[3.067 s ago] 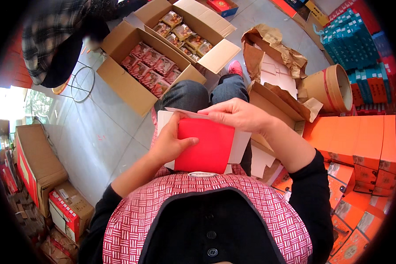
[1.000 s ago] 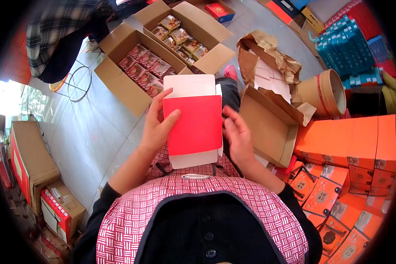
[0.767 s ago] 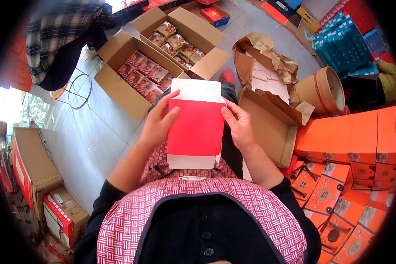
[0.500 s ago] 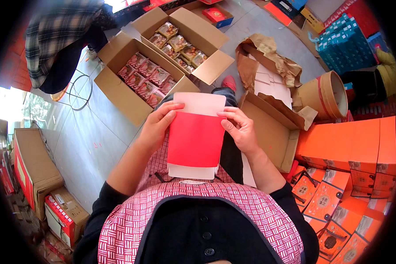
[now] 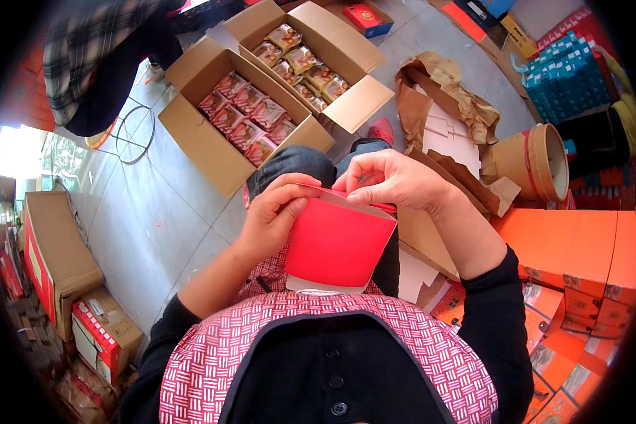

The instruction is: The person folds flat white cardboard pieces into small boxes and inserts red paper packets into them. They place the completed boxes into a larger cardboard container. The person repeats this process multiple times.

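Observation:
A red paperboard box [image 5: 338,244] is held over my lap, its plain red side facing up and a pale edge showing along the bottom. At its top edge a narrow opening shows the light inner side of the board. My left hand [image 5: 274,218] grips the upper left edge, thumb on the front and fingers behind. Across the top edge reaches my right hand [image 5: 401,182], its thumb and fingers pinching the board near the middle of the opening. The back of the box is hidden.
Beyond my knees stand open cartons of pink packets [image 5: 244,113] and yellowish packets [image 5: 300,60]. To the right are pale flat boards [image 5: 449,138] in brown paper, a cardboard drum [image 5: 530,162] and orange boxes [image 5: 565,240]. Cartons [image 5: 63,247] stand left; a person in plaid [image 5: 85,56] is far left.
My right hand has moved from the right edge to the top of the box. The pale upper flap no longer stands up, and the top now shows as an opening.

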A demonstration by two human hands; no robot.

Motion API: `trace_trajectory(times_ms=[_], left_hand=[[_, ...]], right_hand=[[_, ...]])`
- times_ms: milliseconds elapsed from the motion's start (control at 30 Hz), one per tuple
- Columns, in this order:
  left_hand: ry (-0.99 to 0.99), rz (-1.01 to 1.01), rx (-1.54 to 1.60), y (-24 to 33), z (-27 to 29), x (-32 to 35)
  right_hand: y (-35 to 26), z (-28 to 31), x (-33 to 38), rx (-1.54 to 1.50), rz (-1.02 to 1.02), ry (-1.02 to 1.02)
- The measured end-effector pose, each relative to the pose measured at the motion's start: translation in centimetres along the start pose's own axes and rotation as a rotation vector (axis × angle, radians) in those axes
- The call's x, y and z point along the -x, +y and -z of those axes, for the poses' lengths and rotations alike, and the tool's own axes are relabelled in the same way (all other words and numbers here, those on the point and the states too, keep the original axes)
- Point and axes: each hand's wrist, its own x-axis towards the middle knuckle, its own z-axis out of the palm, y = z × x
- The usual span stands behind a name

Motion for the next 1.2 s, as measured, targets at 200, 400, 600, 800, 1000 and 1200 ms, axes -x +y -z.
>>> trace_trajectory(times_ms=[200,400,600,800,1000,1200], left_hand=[[0.101,0.006,0.437,-1.6,-0.9,0.8],[0.052,0.020,0.431,-1.2,-0.7,0.9],[-0.020,0.029,0.282,-0.6,-0.2,1.0],[0.006,0.022,0.128,-0.9,-0.8,0.8],[0.103,-0.018,0.032,-1.7,-1.1,1.0],[-0.067,-0.130,-0.424,1.6,-2.2,-1.3]], right_hand=[[0.5,-1.4,0.1,-0.016,0.034,0.056],[1.8,-1.4,0.2,-0.049,-0.021,0.111],[2.8,-1.6,0.0,0.175,0.226,0.100],[2.8,-1.5,0.5,0.252,0.233,0.081],[5.0,-0.5,3.3,-0.305,0.141,0.298],[7.6,-1.8,4.6,-0.277,0.181,0.460]])
